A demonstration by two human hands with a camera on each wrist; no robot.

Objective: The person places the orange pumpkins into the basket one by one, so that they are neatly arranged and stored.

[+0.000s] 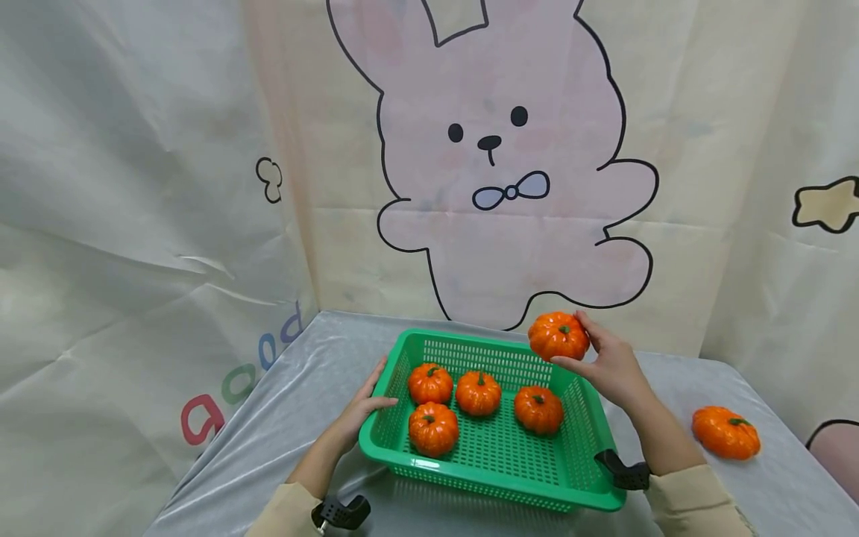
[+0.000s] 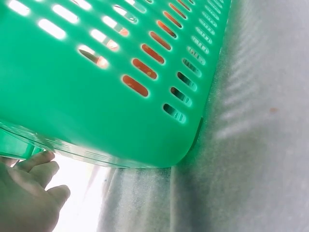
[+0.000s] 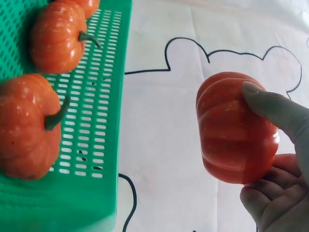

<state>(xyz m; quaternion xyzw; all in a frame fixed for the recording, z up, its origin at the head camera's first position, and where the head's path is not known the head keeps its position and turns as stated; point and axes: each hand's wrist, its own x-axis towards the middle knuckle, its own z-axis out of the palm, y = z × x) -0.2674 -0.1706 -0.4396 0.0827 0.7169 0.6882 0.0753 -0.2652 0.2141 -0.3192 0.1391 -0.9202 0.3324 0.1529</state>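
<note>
In the head view, a green plastic basket (image 1: 483, 488) stands on the cloth-covered table with several small orange pumpkins inside, among them one pumpkin (image 1: 539, 409) towards the right. My left hand (image 1: 359, 409) grips the basket's left rim, thumb over the edge and fingers on the outer side. Above the basket's back right corner, my right hand (image 1: 612, 365) holds another pumpkin (image 1: 558, 335) between thumb and fingers. In the right wrist view, the held pumpkin (image 3: 234, 128) is beside the basket wall, apart from it. The left wrist view shows the basket's slotted side (image 2: 96, 96) close up.
One more pumpkin (image 1: 726, 432) lies on the grey cloth (image 1: 678, 380) to the right of the basket. A curtain with a pink cartoon rabbit (image 1: 496, 246) hangs behind the table, and further curtains (image 1: 134, 186) close in the sides.
</note>
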